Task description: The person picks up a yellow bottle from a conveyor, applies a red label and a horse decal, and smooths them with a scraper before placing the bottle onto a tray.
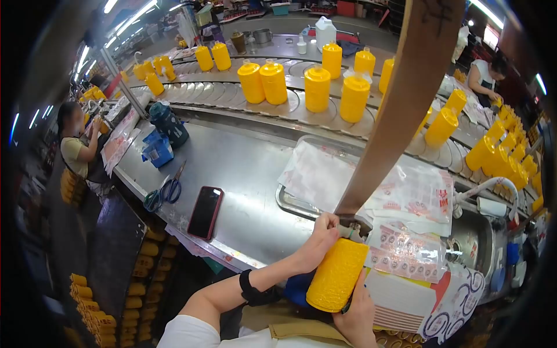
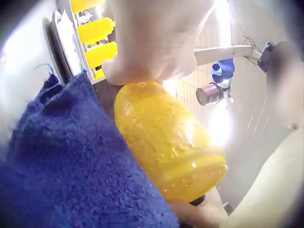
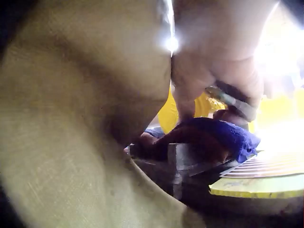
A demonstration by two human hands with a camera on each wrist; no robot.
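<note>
We see left hand point(image 1: 322, 234) closed round neck of yellow textured plastic bottle point(image 1: 337, 274); right hand point(image 1: 361, 316) cups its base, fingers curled. Bottle tilted, held at front edge of steel counter point(image 1: 243, 174), just beside dark blue towel point(image 2: 71, 161), near stacked printed labels point(image 1: 406, 250).

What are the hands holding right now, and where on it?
A yellow bottle: the left hand grips its neck end, and the right hand holds its base end.

Phone point(image 1: 205, 211): flat on the table point(image 1: 243, 168), near its front edge.
Scissors point(image 1: 165, 190): blue-handled, just left of the phone.
Label sheets point(image 1: 406, 249): piled over the tray point(image 1: 288, 204).
Conveyor point(image 1: 217, 93): upright yellow jars point(image 1: 318, 88).
</note>
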